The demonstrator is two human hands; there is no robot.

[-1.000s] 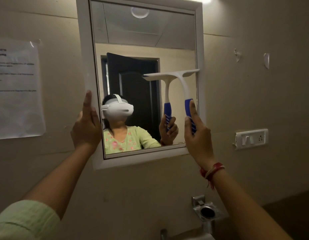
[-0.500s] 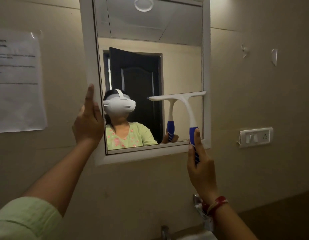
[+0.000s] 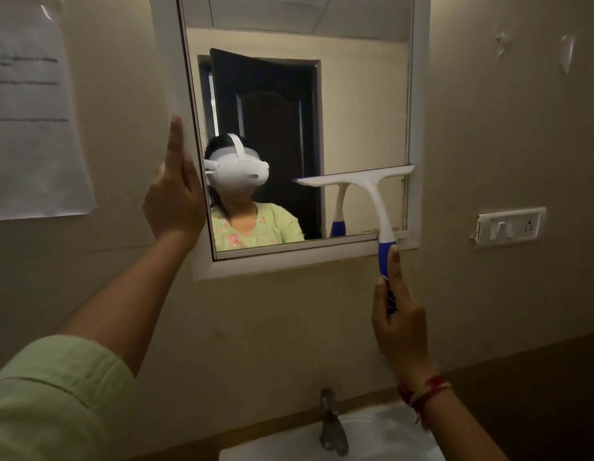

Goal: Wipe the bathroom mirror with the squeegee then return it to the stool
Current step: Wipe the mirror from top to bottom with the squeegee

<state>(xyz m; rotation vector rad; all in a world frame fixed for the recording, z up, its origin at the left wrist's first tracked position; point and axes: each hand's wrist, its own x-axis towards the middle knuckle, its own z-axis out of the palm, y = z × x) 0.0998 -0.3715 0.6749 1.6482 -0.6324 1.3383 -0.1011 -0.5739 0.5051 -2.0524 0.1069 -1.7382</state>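
The white-framed mirror (image 3: 417, 94) hangs on the beige wall ahead. A white squeegee (image 3: 362, 183) with a blue grip lies with its blade across the lower right part of the glass, reaching the right frame. My right hand (image 3: 398, 322) is wrapped around the blue handle below the mirror's bottom edge. My left hand (image 3: 174, 197) rests flat, fingers up, against the mirror's left frame. The stool is out of view.
A white sink (image 3: 382, 437) with a metal tap (image 3: 332, 424) sits directly below. A switch plate (image 3: 508, 226) is on the wall to the right, a printed paper sheet (image 3: 33, 111) to the left. Two small wall hooks (image 3: 501, 41) are at the upper right.
My right hand has drawn the squeegee straight down the right side of the glass, from mid-height to near the bottom edge. My left hand has stayed on the left frame.
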